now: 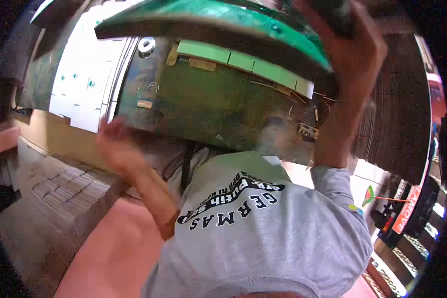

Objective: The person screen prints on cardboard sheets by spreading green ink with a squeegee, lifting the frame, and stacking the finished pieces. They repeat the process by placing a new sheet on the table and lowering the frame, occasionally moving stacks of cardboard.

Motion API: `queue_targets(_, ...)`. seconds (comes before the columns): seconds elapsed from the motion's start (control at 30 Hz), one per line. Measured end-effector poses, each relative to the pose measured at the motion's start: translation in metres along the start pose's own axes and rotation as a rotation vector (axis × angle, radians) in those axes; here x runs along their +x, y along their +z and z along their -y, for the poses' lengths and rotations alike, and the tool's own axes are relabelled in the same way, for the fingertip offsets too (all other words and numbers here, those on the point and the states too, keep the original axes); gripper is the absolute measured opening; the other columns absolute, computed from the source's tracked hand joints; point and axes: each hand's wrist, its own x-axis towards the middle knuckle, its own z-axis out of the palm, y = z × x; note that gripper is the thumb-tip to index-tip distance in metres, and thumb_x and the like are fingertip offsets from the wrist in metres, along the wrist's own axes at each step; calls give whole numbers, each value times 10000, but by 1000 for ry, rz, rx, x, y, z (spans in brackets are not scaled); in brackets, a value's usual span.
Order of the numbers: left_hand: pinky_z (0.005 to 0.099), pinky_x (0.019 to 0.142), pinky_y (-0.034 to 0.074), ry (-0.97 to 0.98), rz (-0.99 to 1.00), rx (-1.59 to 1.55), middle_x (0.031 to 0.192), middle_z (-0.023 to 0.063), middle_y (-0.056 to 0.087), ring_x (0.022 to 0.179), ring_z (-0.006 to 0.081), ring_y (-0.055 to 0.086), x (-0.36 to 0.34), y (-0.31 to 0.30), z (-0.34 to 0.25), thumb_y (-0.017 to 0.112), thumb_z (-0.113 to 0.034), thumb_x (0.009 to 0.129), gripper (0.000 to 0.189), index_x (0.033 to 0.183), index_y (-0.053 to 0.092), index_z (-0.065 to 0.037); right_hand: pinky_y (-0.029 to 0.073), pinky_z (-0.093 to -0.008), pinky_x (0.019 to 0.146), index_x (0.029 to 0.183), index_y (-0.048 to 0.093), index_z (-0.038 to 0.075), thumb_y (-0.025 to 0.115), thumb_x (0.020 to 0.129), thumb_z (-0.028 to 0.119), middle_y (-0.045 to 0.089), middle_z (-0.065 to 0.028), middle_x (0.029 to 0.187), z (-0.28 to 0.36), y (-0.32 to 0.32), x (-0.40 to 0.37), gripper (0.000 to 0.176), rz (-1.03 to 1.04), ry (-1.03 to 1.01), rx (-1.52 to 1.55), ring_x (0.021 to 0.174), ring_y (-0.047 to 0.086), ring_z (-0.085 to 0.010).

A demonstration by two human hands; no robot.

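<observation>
My right hand (357, 49) is raised at the upper right, blurred. Its fingers curve round something dark (336, 19) that I cannot make out. Beside it, a dark-edged board or frame with a green upper surface (208, 11) slants across the top of the view. My left hand (116, 149) hovers near the worktable's front left edge, close to white printed sheets (82, 92). Motion smears its fingers, and no held thing can be seen there.
A dark green worktable (198, 102) carries a tape roll (146, 46), a long pale strip (243, 60) and small tools. Flat cardboard stacks (69, 191) stand at lower left. More dark stacked sheets (397, 99) are on the right, above a bag labelled in orange (407, 211).
</observation>
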Motion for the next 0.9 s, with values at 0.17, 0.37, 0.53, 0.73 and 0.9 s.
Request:
queue_targets(0.17, 532, 1026, 422, -555, 596, -1020, 1305, 158, 585, 1179, 315, 567, -22, 94, -47, 484, -589, 960, 656, 1397, 479, -100, 541, -334, 647, 911, 681, 61, 926, 658, 243, 660, -86, 804, 11, 6, -56, 396, -131, -92, 313, 711, 654, -236)
queue_targets(0.37, 469, 950, 482, -697, 341, -664, 1356, 63, 523, 1175, 247, 542, -43, 83, 7, 533, -538, 953, 615, 1420, 425, -151, 544, -329, 652, 948, 697, 50, 909, 689, 311, 683, -89, 802, -53, 3, -62, 425, 75, 290, 477, 697, 668, -183)
queue_targets(0.53, 470, 977, 448, -754, 329, -593, 1401, 83, 454, 1222, 255, 485, -39, 84, 19, 550, -516, 948, 630, 1416, 419, -116, 562, -352, 688, 996, 703, 59, 867, 736, 392, 707, -82, 819, -135, 62, -29, 454, 350, 234, 460, 745, 694, -185)
queue_targets(0.73, 399, 1114, 345, -228, -136, 94, 1432, 221, 456, 1315, 337, 447, -3, 85, 26, 497, -327, 1017, 565, 1448, 396, 24, 550, -376, 712, 1068, 686, 68, 849, 710, 509, 689, -159, 820, -178, 165, -41, 591, 802, 34, 307, 759, 692, -288)
queue_targets(0.9, 404, 1037, 441, 46, -114, 282, 1380, 257, 491, 1248, 333, 517, 29, 109, 34, 514, -294, 1026, 507, 1383, 448, 60, 546, -434, 687, 912, 651, 73, 734, 777, 628, 659, -138, 838, -188, 191, -52, 577, 488, -80, 266, 763, 674, -336)
